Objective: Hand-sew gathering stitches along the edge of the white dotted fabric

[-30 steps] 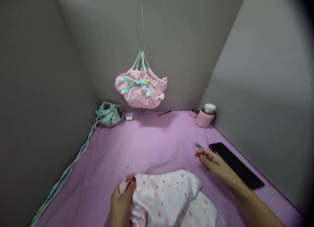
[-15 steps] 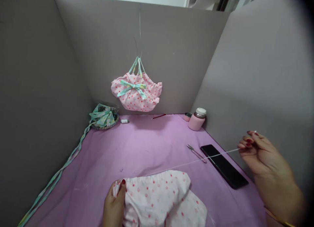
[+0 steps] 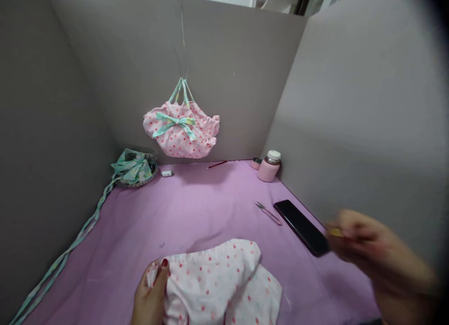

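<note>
Grey panels enclose the purple table (image 3: 196, 203); dotted cloth (image 3: 217, 278) lies lengthwise across its front, left fingers (image 3: 164, 263) pinching its left edge. Right hand (image 3: 365, 245) blurred; grip unclear.

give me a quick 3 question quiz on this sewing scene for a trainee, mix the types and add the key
1. True or false: the left hand grips the dotted white cloth.
2. Which lies closest to the snips?
A) pink jar
B) black phone
C) red pencil
3. Fill in: the bow on the hanging pink bundle is mainly ____.

Key: 1 true; 2 B; 3 green
</note>
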`<state>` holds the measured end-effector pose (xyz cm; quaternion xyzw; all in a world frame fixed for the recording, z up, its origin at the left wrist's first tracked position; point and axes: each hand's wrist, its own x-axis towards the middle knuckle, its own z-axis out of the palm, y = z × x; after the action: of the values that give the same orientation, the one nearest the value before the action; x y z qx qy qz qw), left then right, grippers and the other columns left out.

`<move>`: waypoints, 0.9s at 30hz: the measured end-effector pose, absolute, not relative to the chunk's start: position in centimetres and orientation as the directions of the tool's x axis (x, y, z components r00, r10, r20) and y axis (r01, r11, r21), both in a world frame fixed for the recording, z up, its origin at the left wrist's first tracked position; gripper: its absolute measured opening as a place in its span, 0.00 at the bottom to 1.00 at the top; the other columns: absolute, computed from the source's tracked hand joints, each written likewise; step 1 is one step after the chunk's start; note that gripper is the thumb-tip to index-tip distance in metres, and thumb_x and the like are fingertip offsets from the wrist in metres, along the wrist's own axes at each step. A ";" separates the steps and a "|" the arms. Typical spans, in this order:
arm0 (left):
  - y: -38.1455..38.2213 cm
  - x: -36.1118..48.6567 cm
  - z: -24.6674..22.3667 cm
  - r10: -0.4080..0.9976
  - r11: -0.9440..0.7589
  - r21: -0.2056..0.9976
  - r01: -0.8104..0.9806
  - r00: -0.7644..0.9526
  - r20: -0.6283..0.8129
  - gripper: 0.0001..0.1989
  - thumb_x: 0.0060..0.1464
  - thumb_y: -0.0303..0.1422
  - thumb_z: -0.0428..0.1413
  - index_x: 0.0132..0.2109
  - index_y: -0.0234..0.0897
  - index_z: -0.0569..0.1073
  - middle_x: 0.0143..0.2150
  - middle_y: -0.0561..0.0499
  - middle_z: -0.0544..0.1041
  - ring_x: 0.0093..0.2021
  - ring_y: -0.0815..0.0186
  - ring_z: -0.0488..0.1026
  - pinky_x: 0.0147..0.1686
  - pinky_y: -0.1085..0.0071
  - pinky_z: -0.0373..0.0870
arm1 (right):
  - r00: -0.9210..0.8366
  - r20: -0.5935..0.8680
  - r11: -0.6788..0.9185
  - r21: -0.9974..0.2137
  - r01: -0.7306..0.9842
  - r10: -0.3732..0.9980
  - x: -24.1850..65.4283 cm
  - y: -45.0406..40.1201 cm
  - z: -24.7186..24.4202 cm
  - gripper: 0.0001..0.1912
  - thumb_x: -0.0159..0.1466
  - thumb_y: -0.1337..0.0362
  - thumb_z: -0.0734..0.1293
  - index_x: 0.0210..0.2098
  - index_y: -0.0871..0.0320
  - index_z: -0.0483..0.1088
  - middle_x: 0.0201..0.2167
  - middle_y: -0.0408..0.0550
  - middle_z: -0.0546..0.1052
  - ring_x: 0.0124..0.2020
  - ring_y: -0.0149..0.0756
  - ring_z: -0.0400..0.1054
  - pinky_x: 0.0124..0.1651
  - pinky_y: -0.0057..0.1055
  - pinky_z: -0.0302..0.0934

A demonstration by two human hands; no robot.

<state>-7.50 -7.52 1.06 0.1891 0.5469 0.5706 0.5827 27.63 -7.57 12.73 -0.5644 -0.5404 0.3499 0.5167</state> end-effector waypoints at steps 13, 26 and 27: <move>-7.5 -7.2 2.7 0.869 0.286 0.907 -0.309 -0.315 -0.381 0.16 0.35 0.43 0.64 0.25 0.37 0.69 0.19 0.56 0.71 0.24 0.62 0.73 0.25 0.72 0.68 | -0.111 -0.330 -0.303 -0.930 0.207 0.937 20.3 -1.7 2.0 0.15 0.45 0.57 0.72 0.23 0.62 0.67 0.17 0.39 0.64 0.19 0.25 0.54 0.24 0.23 0.48; -7.2 -8.2 0.6 0.883 0.313 0.913 -0.260 -0.274 -0.381 0.17 0.36 0.44 0.64 0.27 0.36 0.70 0.21 0.57 0.70 0.25 0.67 0.69 0.27 0.77 0.67 | -0.168 -0.424 -0.404 -0.904 0.139 0.890 21.2 -2.1 1.5 0.18 0.42 0.57 0.74 0.23 0.64 0.68 0.17 0.40 0.67 0.19 0.25 0.58 0.23 0.22 0.49; -7.1 -8.2 0.6 0.883 0.308 0.915 -0.262 -0.280 -0.377 0.17 0.35 0.43 0.65 0.28 0.37 0.70 0.22 0.57 0.71 0.26 0.67 0.69 0.28 0.77 0.67 | -0.173 -0.418 -0.403 -0.908 0.117 0.892 21.0 -2.0 1.7 0.19 0.42 0.56 0.74 0.25 0.63 0.68 0.17 0.40 0.68 0.19 0.24 0.58 0.23 0.22 0.50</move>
<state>-8.24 -7.15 0.57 0.2584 0.6006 0.5284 0.5415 21.05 -1.96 1.72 -0.5622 -0.4484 0.6209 0.3119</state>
